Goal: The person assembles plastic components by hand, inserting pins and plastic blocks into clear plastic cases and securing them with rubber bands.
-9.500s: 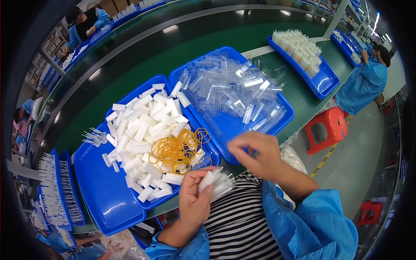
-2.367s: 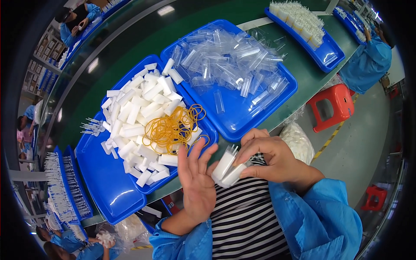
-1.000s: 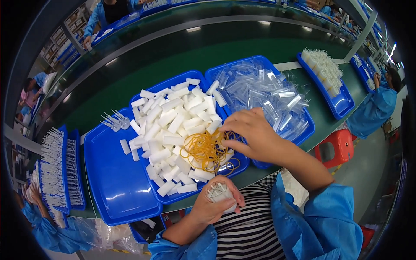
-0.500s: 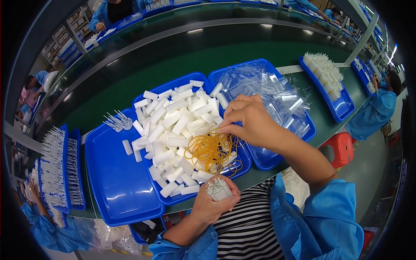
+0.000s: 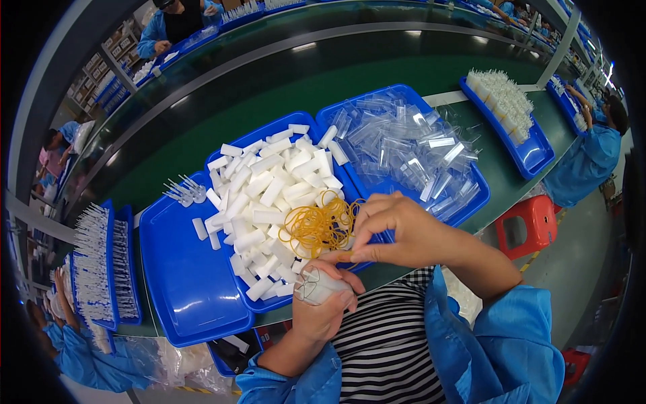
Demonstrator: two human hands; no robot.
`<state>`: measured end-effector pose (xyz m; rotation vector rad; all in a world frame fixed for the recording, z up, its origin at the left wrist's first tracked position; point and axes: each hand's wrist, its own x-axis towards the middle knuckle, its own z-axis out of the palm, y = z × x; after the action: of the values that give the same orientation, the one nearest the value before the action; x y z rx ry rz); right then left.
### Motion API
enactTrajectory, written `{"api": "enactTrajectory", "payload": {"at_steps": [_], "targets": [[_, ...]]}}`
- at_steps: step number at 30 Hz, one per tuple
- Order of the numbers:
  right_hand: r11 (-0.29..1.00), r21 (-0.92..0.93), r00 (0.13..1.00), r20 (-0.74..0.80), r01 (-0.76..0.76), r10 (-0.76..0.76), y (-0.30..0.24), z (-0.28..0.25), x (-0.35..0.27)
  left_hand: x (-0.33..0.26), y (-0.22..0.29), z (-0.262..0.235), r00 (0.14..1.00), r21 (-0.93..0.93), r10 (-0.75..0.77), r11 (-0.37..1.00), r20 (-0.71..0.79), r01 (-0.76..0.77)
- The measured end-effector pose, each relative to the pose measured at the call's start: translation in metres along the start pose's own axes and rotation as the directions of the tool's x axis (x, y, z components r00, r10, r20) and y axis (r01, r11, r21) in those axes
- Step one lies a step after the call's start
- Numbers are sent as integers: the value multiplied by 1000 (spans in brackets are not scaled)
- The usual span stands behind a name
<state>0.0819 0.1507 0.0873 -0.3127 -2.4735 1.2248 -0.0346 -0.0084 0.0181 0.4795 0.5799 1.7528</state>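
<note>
My left hand [image 5: 324, 315] is wrapped round a small bundle of white pieces in clear plastic [image 5: 315, 286], its end facing up. Close beside it, my right hand [image 5: 404, 232] pinches a yellow rubber band [image 5: 344, 256] between thumb and forefinger, stretched toward the left hand's fingers. Just beyond both hands lies a tangled heap of yellow rubber bands [image 5: 313, 229], resting on white foam-like blocks [image 5: 269, 176] piled in a blue tray [image 5: 286, 121].
Clear plastic sleeves [image 5: 397, 145] fill a blue tray at the right. To the left stand a shallow blue tray [image 5: 195, 273], several white stemmed pieces [image 5: 185, 190] and trays of thin white parts [image 5: 94, 266]. A red stool [image 5: 528, 225] and a co-worker [image 5: 595, 155] are at the right.
My right hand has come down from the rubber-band heap to the left hand, with a band in its fingers. My left hand has tilted the bundle and shifted slightly left.
</note>
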Motion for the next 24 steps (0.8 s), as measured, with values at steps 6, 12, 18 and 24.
{"api": "enactTrajectory", "payload": {"at_steps": [6, 12, 18, 24], "targets": [[918, 378, 991, 93, -121, 93, 12, 14, -39, 0, 2, 4, 956, -180, -111, 970, 270, 163], [35, 999, 998, 3, -5, 66, 18, 7, -70, 0, 5, 4, 772, -126, -233, 919, 591, 374], [109, 987, 992, 118, -122, 48, -3, -15, -65, 10, -9, 25, 952, 819, -82, 536, 294, -207], [958, -72, 863, 456, 277, -215, -47, 36, -77, 17, -2, 30, 984, 883, -103, 462, 148, -84]]}}
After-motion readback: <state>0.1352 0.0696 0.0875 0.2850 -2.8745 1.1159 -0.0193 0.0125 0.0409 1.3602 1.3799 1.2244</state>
